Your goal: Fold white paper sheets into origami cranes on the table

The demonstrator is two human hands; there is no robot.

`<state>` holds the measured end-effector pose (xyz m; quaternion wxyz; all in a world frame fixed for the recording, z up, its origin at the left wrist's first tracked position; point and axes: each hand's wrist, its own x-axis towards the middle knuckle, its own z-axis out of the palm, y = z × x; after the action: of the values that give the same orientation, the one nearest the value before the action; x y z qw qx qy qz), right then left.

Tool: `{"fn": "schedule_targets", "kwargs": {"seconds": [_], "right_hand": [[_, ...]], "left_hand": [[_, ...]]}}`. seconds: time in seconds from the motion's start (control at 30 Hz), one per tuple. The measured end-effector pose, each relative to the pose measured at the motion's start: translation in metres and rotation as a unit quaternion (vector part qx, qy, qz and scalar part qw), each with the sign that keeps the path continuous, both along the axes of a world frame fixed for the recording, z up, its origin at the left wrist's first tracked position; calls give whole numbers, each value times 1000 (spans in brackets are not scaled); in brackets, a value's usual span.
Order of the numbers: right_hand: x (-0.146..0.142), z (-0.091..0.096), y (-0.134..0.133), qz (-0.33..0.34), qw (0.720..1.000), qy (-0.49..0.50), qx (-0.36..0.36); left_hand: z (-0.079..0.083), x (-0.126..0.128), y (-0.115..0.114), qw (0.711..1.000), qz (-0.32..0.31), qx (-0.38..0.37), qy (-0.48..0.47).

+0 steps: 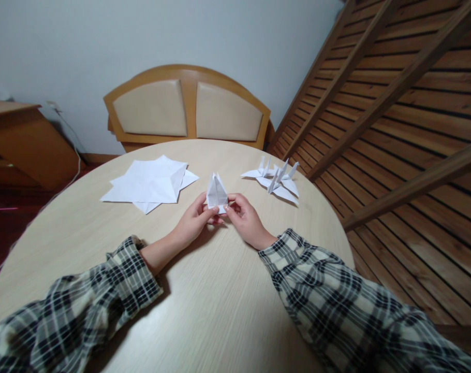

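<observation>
Between my hands stands a small folded white paper (217, 192), its pointed tips facing up and a flap showing at its lower edge. My left hand (196, 217) pinches its lower left corner, thumb in front and fingers behind. On the other side, my right hand (245, 217) grips the lower right corner with thumb and fingers. Some fingertips behind the paper are hidden. Several white paper cranes (276, 178) rest on the table beyond my right hand. To the far left of the paper lies a loose stack of white paper sheets (148, 181).
The round light wood table (220, 311) reaches under both forearms. A wooden headboard (191, 103) with two beige panels stands behind it, against the wall. Slatted wooden panelling (406, 155) rises at the right. A brown desk (26, 140) with a white cable (77, 150) is at the left.
</observation>
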<state>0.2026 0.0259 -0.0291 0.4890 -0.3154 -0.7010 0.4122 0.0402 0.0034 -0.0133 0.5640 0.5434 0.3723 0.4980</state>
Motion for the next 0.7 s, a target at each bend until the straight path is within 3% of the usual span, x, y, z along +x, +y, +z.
{"fn": "schedule_targets", "kwargs": {"seconds": [0.23, 0.47, 0.7], "right_hand": [[1, -5, 4, -10, 1000, 4, 5], [1, -8, 6, -2, 1000, 17, 6], [-1, -4, 2, 10, 998, 53, -23]], "left_hand": [[-2, 1, -1, 1000, -6, 3, -30], [-4, -1, 4, 999, -6, 32, 15], [-3, -1, 3, 1000, -5, 7, 21]]}}
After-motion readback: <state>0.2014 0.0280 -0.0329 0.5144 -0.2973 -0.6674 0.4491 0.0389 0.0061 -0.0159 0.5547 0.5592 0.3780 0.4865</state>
